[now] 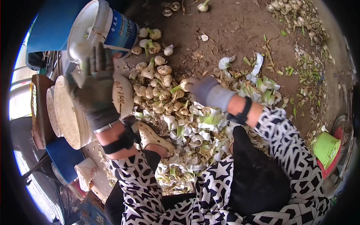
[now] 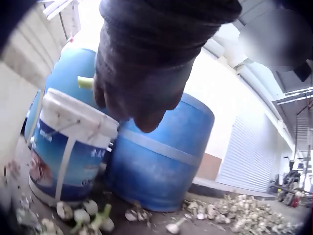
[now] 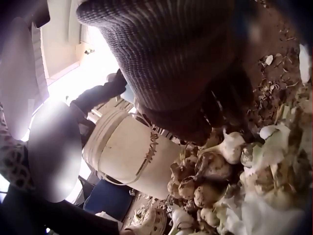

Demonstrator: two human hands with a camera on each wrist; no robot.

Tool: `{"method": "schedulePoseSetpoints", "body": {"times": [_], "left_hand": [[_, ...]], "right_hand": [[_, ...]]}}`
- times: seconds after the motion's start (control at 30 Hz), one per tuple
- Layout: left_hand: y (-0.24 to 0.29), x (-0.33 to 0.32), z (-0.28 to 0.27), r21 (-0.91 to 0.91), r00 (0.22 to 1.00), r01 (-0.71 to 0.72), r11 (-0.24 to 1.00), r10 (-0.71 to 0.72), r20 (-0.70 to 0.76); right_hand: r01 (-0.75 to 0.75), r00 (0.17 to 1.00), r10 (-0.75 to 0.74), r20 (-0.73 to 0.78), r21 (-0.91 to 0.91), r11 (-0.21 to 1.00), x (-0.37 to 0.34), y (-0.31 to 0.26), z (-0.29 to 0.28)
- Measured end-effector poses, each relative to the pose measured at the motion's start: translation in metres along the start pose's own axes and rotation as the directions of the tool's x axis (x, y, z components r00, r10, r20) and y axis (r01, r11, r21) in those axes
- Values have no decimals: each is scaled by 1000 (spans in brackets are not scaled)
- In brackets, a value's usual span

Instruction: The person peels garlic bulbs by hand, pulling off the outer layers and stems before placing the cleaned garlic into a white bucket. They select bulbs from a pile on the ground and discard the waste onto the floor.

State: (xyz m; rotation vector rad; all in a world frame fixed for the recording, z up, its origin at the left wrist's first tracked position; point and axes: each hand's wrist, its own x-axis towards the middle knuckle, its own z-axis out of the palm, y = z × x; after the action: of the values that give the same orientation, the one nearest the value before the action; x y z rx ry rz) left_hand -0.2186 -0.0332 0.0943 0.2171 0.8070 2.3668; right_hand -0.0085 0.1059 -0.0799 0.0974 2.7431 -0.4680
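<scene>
My gloved left hand (image 1: 90, 82) reaches over the mouth of a tilted white bucket (image 1: 99, 13) with a blue label, its fingers stretched out. A blurred white garlic bulb (image 1: 80, 50) shows just beyond the thumb and forefinger, against the bucket's opening. In the left wrist view a pale green stem (image 2: 85, 82) sticks out beside that hand. My gloved right hand (image 1: 202, 90) grips a garlic bulb (image 1: 183, 85) with a short green stem, over a heap of garlic bulbs (image 1: 159, 93). Its fingertips are partly hidden in the right wrist view.
White peelings (image 1: 198, 127) cover the ground between the feet. A second white bucket (image 1: 71, 112) stands at the left, near a clog-shod foot (image 1: 153, 138). More garlic (image 1: 296, 15) lies at the far right. Blue barrels (image 2: 161, 147) stand behind the labelled bucket. A green basin (image 1: 326, 150) is at right.
</scene>
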Motion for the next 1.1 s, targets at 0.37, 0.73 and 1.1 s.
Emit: {"method": "schedulePoseSetpoints", "body": {"times": [0.37, 0.73, 1.1], "left_hand": [[-160, -142, -90, 991, 1000, -10, 134, -21, 13], [-177, -167, -134, 868, 955, 253, 427, 31, -294], [-174, -149, -56, 908, 992, -62, 415, 122, 12]], "right_hand": [[79, 963, 177, -204, 838, 540, 19, 25, 31], [-82, 995, 74, 71, 123, 989, 48, -8, 21], [303, 873, 208, -441, 825, 476, -36, -2, -10]]}}
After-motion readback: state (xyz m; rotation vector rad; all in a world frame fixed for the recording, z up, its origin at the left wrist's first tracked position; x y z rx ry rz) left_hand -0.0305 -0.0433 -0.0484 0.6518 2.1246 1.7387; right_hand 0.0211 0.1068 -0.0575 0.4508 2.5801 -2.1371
